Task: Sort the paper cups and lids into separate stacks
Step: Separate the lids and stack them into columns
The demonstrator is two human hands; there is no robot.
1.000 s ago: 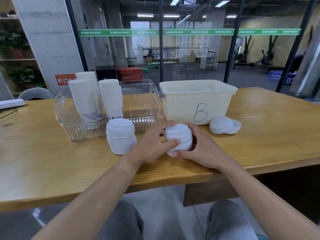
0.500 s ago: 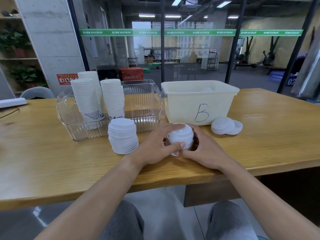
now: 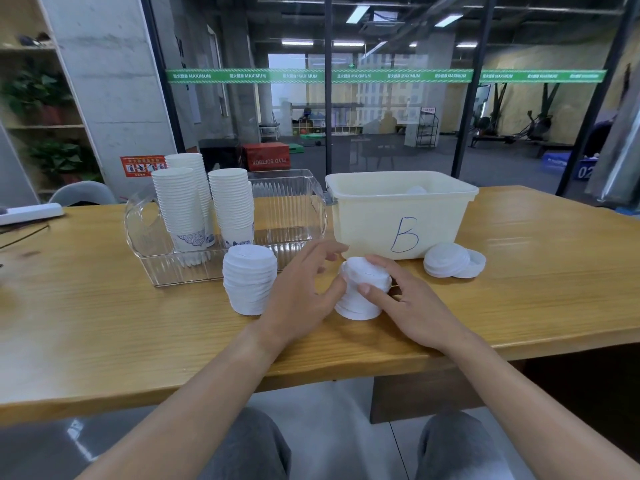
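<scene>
On a long wooden table (image 3: 104, 323) before a glass-walled gym, the short stack of white plastic lids (image 3: 363, 289) is gripped by the right hand (image 3: 412, 306), while the left hand (image 3: 304, 292), clasped earlier, is now spread loose beside it.

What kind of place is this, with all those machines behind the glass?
Probably a gym, seen from a table beside its glass wall. Behind the glass stand exercise machines, a red box marked PLYO SOFTBOX, and storage shelves. The wooden table in front looks like a work spot at the gym's edge.
</scene>
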